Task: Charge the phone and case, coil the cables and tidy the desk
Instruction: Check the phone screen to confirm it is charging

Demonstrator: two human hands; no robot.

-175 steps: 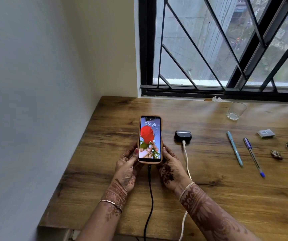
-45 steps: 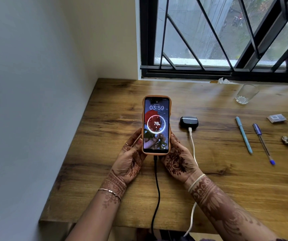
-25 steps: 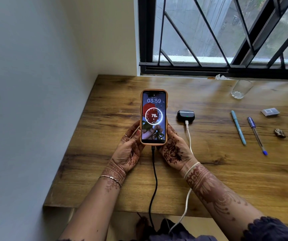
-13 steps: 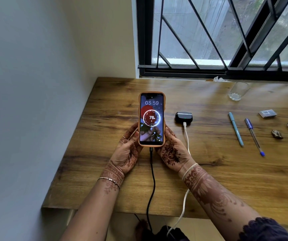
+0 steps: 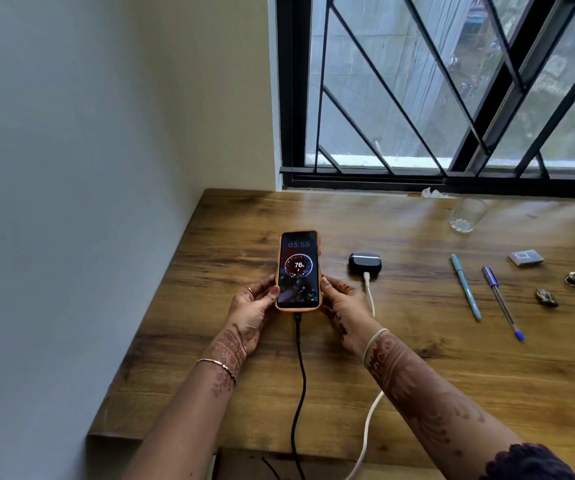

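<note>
The phone in an orange cover lies low over the wooden desk, screen lit with a charge ring reading 76. My left hand grips its lower left edge and my right hand its lower right edge. A black cable runs from the phone's bottom end over the desk's front edge. To the right sits the black earbud case with a white cable plugged in; this cable passes under my right wrist and drops off the front edge.
Right of the case lie a teal pen and a blue pen. Beyond them are a small grey packet and two small dark trinkets. An empty glass stands near the barred window. A wall borders the desk's left side.
The phone has gone from tilted up toward me to lying nearly flat on the desk, both hands still on it. Its screen has dimmed.
</note>
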